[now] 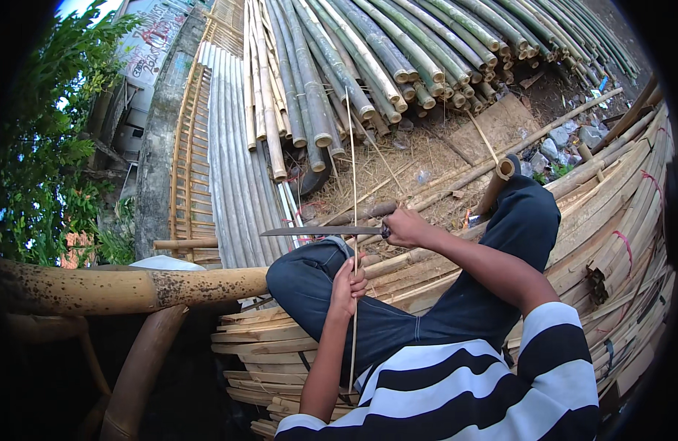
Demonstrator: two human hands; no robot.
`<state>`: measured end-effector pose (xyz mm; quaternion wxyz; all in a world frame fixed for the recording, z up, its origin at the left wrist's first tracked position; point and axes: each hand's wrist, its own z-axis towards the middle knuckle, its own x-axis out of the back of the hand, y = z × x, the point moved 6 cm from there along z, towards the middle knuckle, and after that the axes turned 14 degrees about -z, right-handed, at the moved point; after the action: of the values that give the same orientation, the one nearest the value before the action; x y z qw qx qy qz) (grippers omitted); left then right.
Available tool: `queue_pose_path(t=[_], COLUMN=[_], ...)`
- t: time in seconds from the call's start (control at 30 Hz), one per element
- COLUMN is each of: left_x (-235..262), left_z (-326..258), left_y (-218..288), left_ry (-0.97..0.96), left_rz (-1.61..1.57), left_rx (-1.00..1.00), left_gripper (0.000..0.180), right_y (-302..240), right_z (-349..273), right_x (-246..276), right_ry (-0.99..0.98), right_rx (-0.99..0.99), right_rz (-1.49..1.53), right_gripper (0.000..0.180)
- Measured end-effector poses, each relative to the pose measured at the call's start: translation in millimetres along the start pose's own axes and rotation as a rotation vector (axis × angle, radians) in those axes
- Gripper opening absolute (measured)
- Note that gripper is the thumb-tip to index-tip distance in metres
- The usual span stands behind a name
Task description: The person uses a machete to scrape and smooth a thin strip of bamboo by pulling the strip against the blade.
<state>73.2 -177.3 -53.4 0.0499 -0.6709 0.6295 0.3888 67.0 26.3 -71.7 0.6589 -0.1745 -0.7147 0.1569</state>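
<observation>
My left hand (348, 287) grips a thin bamboo strip (354, 184) that stands nearly upright over my left knee. My right hand (406, 226) holds the handle of a long flat knife (321, 231). Its blade points left and lies level across the strip, just above my left hand. I sit on a stack of split bamboo slats (265, 345), in dark blue trousers and a black-and-white striped shirt.
A thick brown bamboo pole (133, 288) runs along my left side. Ahead lie a heap of green bamboo poles (376, 51), pale split bamboo (232, 147) and a bamboo ladder (188, 147). Dry shavings (420, 158) cover the ground; bundled slats (625, 213) curve on the right.
</observation>
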Motion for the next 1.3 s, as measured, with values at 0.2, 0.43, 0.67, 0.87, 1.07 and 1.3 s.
queue_pose_path(t=[0.2,0.43,0.67,0.87,1.07,1.3], left_x=[9.1,13.4,8.3,14.7,19.2,2.3], left_z=[4.1,-1.2,-5.6,-11.0,-10.1,20.3], left_y=[-12.8,-35.9,-9.9,-7.0,-28.4,-77.2], left_ry=[0.057,0.045,-0.134,-0.091,-0.260,-0.216], left_rz=[-0.022,-0.233,-0.339,-0.182,-0.539,-0.505], left_rx=[-0.083,-0.076,0.059,0.009,0.127,0.181], left_gripper=[0.021,0.026,0.034,0.020,0.014,0.035], right_y=[-5.7,-2.0,-5.3,-10.6,-13.1,9.9], right_z=[-2.3,-8.1,-7.3,-3.9,-2.2,-16.5], right_x=[-10.9,-19.6,-6.6,7.9,-14.5,-28.3], right_ry=[-0.049,-0.069,-0.107,-0.131,-0.128,-0.148], right_rx=[0.063,0.042,-0.007,-0.047,-0.041,-0.104], right_rz=[-0.037,-0.038,0.004,0.051,0.037,0.106], right_gripper=[0.022,0.022,0.025,0.026,0.027,0.023])
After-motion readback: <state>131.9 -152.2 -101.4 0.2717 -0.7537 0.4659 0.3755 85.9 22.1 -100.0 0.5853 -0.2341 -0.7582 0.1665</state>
